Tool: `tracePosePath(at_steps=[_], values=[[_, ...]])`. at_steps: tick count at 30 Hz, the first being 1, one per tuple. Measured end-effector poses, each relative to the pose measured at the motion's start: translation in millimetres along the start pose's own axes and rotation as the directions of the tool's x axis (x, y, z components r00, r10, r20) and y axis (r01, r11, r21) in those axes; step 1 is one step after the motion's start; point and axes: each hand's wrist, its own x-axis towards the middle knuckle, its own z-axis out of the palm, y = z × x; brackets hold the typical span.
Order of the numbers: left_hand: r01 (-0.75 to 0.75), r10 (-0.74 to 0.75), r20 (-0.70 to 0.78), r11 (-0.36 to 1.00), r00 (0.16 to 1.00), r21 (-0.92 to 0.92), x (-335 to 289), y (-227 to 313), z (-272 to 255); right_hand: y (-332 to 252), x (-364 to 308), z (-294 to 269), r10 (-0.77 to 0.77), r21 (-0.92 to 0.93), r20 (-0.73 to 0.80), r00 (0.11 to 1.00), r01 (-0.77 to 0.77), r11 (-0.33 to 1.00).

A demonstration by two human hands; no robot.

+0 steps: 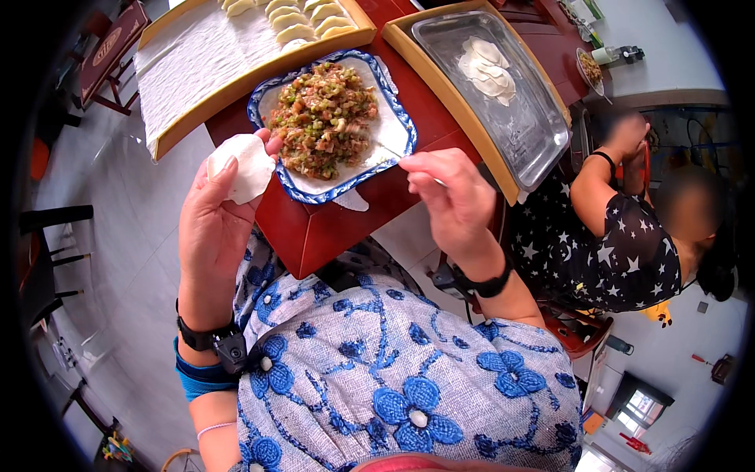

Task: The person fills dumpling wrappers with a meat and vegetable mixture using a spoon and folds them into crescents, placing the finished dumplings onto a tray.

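Left hand: holds wrapper, thumb on top
Right hand: narrow pinch beside plate; cannot tell what's held
Filling: heaped on plate

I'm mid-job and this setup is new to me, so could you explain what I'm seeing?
There's no machine: someone is working barehanded. The single picture comes from a wide fisheye camera worn on their head, looking down, so straight edges bend; its left is their left. The left hand holds a white wrapper. The right hand is by the edge of the blue-rimmed dish of filling; I can't tell whether it holds anything. The red table also bears a lined box with dumplings and a metal tray with more wrappers.
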Motion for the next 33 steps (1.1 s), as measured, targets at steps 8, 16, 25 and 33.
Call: tracePosePath(at_steps=[8, 16, 25, 33], values=[[0.049, -0.051, 0.028, 0.996, 0.998, 0.07, 1, -13, 8, 15, 2, 5, 0.086, 0.015, 0.005, 0.996, -0.086, 0.996], [0.09, -0.089, 0.081, 0.996, 0.993, -0.001, 1, -15, -11, 12, -9, 3, 0.667, 0.437, -0.231, 0.709, -0.537, 0.722], [0.012, -0.015, 0.043, 0.997, 0.999, 0.073, -4, -22, -19, 22, -19, 37, 0.72, 0.723, -0.1, 0.687, -0.447, 0.527], [0.022, -0.02, 0.081, 1.0, 0.996, -0.021, 3, -19, -18, 15, -17, 28, 0.705, 0.848, -0.068, 0.706, -0.332, 0.414]])
